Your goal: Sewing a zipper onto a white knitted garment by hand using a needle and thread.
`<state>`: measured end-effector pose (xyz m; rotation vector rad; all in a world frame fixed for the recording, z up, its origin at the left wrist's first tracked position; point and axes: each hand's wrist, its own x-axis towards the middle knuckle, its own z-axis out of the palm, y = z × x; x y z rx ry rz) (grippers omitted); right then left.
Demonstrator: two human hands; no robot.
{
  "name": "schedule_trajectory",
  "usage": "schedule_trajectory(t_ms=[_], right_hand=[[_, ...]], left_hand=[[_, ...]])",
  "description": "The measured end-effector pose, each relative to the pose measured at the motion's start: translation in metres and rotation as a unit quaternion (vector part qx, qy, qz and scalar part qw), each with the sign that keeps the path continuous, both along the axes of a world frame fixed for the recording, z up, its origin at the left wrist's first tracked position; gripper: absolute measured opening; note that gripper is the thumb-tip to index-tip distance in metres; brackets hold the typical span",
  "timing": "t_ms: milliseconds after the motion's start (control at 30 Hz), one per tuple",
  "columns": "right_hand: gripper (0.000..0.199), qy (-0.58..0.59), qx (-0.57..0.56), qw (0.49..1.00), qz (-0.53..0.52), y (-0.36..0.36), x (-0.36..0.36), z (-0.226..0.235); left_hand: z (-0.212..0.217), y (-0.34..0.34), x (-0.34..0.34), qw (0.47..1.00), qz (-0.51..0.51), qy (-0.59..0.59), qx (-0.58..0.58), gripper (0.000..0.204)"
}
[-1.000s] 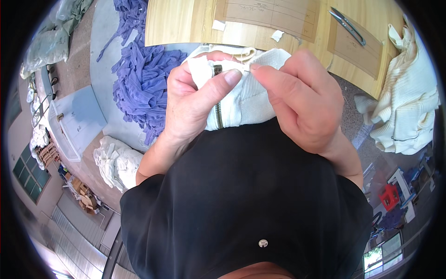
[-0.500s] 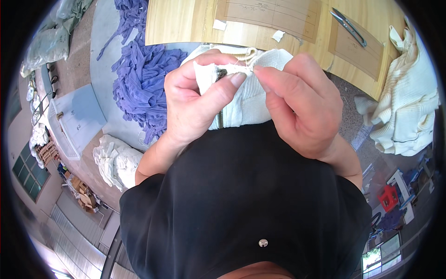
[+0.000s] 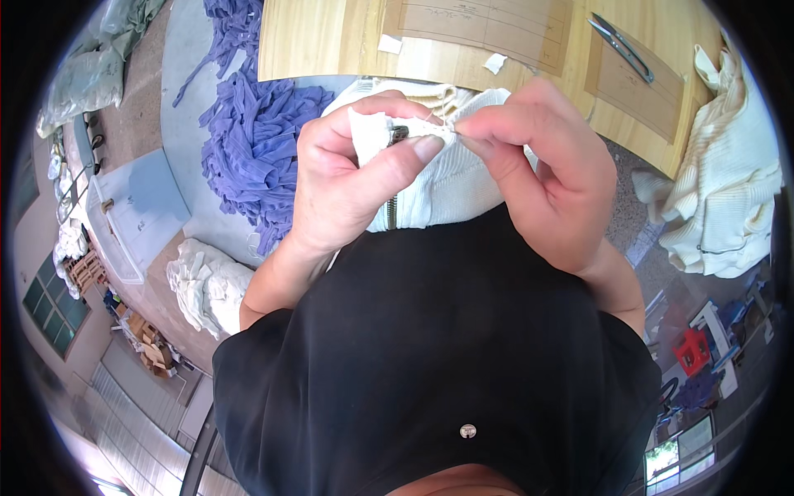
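Observation:
A cream ribbed knit garment (image 3: pixel 459 186) with a metal zipper (image 3: pixel 393 212) lies across my lap, against the table edge. My left hand (image 3: pixel 351 178) pinches its raised edge between thumb and fingers, close to the zipper's upper end. Opposite it, the thumb and forefinger of my right hand (image 3: pixel 550 169) are pressed together at the same edge. Fine white thread (image 3: pixel 447 118) shows at these fingertips, almost touching the left thumb. Whether the right fingers also hold a small tool is too small to see.
On the wooden table (image 3: pixel 322 41) lie thread snips (image 3: pixel 620 50) and brown paper sheets (image 3: pixel 488 33). Purple fabric strips (image 3: pixel 252 157) are heaped at left, above a white cloth bundle (image 3: pixel 207 285). Another cream knit garment (image 3: pixel 715 207) hangs at the table's right end.
My right hand has shifted slightly right, its fingers now more bent and spread behind the pinch. The garment edge in my left hand has tilted a little.

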<state>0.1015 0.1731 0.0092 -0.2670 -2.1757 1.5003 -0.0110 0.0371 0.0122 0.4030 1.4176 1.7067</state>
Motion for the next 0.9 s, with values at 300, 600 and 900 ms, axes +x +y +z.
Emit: schedule_trajectory(t_ms=[300,600,900], right_hand=[[0.015,-0.019,0.026,0.999,-0.009,-0.006,-0.005,0.003],[0.016,0.013,0.102,0.994,0.028,0.002,-0.005,-0.001],[0.023,0.046,-0.329,0.942,0.046,0.013,-0.016,0.022]], left_hand=[[-0.004,0.003,0.002,0.957,-0.016,0.278,-0.075,0.014],[-0.003,0.004,0.003,0.927,-0.045,0.359,-0.103,0.018],[-0.008,0.002,0.008,0.962,-0.009,0.249,-0.108,0.016]])
